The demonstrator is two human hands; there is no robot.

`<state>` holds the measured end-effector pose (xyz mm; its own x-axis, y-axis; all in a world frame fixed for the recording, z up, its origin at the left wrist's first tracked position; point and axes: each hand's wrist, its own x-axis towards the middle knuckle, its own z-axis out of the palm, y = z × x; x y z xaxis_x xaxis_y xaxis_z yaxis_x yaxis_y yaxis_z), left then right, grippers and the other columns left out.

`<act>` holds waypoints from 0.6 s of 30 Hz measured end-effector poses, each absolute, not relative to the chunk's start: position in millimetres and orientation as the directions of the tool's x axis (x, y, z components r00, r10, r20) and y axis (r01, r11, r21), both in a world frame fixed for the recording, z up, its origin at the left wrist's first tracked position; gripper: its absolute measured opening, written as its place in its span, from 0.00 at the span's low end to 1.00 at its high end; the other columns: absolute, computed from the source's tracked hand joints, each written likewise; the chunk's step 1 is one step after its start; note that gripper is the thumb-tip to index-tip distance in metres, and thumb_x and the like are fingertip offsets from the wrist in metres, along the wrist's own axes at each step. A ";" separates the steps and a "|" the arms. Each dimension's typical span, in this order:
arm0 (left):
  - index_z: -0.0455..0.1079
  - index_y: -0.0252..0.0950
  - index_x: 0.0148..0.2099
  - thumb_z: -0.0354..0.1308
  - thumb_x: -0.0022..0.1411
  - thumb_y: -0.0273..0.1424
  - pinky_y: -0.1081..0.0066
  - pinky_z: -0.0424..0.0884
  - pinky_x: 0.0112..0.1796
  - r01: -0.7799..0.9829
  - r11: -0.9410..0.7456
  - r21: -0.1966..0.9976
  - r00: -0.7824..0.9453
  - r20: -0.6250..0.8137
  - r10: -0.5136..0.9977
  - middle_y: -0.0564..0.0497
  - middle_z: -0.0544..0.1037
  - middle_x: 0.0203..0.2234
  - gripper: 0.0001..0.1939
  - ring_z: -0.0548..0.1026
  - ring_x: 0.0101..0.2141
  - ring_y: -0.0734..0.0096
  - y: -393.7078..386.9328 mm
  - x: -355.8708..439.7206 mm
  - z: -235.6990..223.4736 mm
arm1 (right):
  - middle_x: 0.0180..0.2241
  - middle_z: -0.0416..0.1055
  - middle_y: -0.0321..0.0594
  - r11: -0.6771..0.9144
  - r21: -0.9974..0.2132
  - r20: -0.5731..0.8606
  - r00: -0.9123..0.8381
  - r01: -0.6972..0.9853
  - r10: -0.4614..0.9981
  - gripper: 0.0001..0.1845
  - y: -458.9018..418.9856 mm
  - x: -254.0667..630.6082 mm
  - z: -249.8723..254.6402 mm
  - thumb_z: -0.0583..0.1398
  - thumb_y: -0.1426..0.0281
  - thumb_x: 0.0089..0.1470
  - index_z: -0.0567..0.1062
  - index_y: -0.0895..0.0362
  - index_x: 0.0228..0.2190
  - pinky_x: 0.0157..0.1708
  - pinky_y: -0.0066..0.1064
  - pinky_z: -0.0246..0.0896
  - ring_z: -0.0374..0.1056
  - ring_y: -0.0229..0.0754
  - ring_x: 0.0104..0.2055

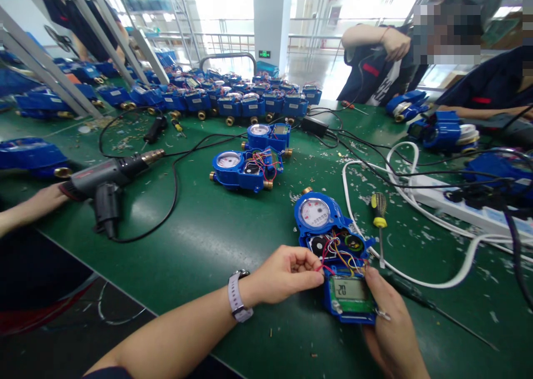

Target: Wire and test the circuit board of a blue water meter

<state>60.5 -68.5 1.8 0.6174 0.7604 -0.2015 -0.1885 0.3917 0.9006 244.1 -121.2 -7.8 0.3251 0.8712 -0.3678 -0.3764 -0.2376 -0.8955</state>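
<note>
A blue water meter [314, 212] lies opened in front of me, its round dial facing up and coloured wires running from its body to a lid. That lid holds a green circuit board with a small display [353, 288] reading 20. My right hand [391, 312] grips the lid at its right side, thumb on the edge. My left hand [287, 273], with a watch on the wrist, pinches the red wires [326, 267] at the lid's left corner. Beside the meter, on its right, rests a yellow and black screwdriver [378, 215].
Two more blue meters [245, 170] stand farther back, with rows of them [250, 104] behind. A co-worker's hand at left touches a heat gun [112, 179]. White cable [458, 279] and a power strip [458, 201] lie right. Other people sit across the green table [187, 273].
</note>
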 end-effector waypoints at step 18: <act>0.67 0.32 0.30 0.72 0.45 0.43 0.74 0.57 0.29 -0.191 0.402 0.896 0.617 -0.209 0.758 0.58 0.69 0.22 0.22 0.62 0.23 0.82 -69.8 62.3 1.1 | 0.27 0.77 0.44 -0.257 -0.907 -0.359 0.293 -0.334 0.886 0.23 -118.6 242.5 -5.7 0.70 0.50 0.40 0.78 0.57 0.27 0.26 0.40 0.74 0.75 0.53 0.30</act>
